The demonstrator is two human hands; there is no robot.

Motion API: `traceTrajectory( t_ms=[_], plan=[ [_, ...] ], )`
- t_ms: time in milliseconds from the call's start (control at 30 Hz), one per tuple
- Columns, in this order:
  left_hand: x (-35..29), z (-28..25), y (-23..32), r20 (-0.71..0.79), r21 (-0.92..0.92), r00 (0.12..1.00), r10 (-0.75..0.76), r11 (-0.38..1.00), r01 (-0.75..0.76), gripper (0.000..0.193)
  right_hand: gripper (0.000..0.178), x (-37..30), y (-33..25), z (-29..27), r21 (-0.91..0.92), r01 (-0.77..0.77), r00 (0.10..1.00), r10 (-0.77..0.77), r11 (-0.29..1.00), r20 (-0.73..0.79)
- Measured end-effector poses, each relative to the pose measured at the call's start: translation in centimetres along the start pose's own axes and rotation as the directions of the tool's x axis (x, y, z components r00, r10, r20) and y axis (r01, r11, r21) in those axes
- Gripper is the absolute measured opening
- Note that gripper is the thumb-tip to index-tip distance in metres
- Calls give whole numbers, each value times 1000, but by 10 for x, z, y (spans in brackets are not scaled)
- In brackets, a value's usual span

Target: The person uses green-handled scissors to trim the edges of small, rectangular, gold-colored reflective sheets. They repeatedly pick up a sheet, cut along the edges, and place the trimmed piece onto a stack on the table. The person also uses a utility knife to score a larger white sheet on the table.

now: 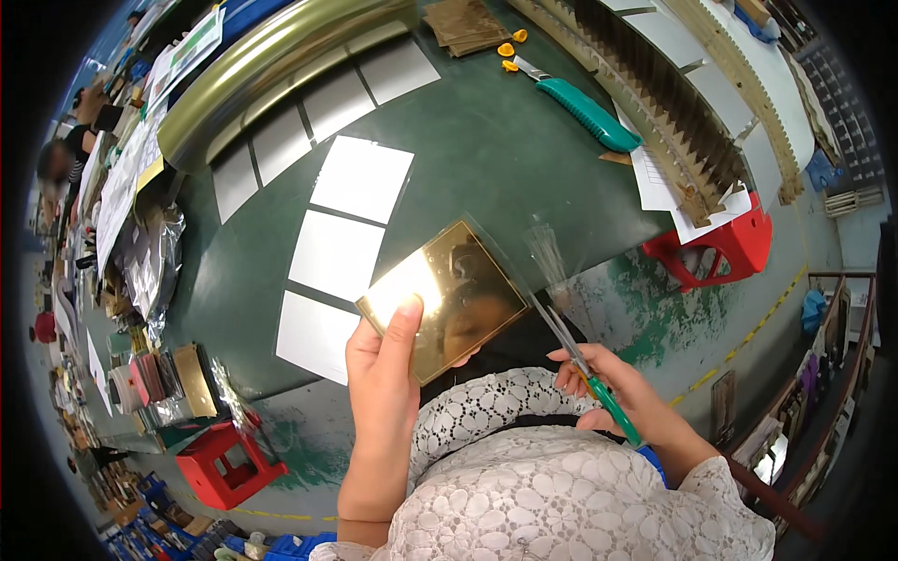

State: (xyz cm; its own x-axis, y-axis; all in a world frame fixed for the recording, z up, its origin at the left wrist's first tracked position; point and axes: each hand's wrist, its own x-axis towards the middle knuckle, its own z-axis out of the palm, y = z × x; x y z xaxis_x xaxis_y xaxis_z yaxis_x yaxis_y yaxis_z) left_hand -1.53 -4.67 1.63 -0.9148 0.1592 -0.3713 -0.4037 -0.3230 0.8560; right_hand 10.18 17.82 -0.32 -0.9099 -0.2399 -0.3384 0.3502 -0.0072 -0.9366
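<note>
My left hand (385,379) grips a shiny gold mirror-like square plate (472,313) by its near left corner, thumb on top. A thin clear film edge shows along its far right side. My right hand (629,385) is closed round green-handled scissors (610,409), with their long metal blades pointing up and left beside the plate's right corner. Just beyond the blade tips lie thin clear plastic strips (545,251) at the table's edge. A column of white square cards (337,252) lies on the green table (486,140), left of the plate.
A gold roll (290,70) lies across the far left, with more squares beneath it. Further right are a green utility knife (585,112), yellow caps (506,50), brown sheets (465,23) and long toothed racks (645,112). Red stools (227,463) stand near the table's sides.
</note>
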Motion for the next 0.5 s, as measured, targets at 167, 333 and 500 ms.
traceTrajectory(
  t_ms=[167,333,500],
  plan=[
    [-5,1,-7,33,60,999,20,998,-22,24,77,7,0,3,49,-13,999,15,999,-33],
    [-9,2,-9,14,123,1000,28,992,-29,20,84,11,-4,1,16,-16,999,17,1000,-49],
    [-9,9,-8,7,111,999,43,993,-44,20,82,12,-7,-1,-13,-18,999,17,1000,-42]
  ],
)
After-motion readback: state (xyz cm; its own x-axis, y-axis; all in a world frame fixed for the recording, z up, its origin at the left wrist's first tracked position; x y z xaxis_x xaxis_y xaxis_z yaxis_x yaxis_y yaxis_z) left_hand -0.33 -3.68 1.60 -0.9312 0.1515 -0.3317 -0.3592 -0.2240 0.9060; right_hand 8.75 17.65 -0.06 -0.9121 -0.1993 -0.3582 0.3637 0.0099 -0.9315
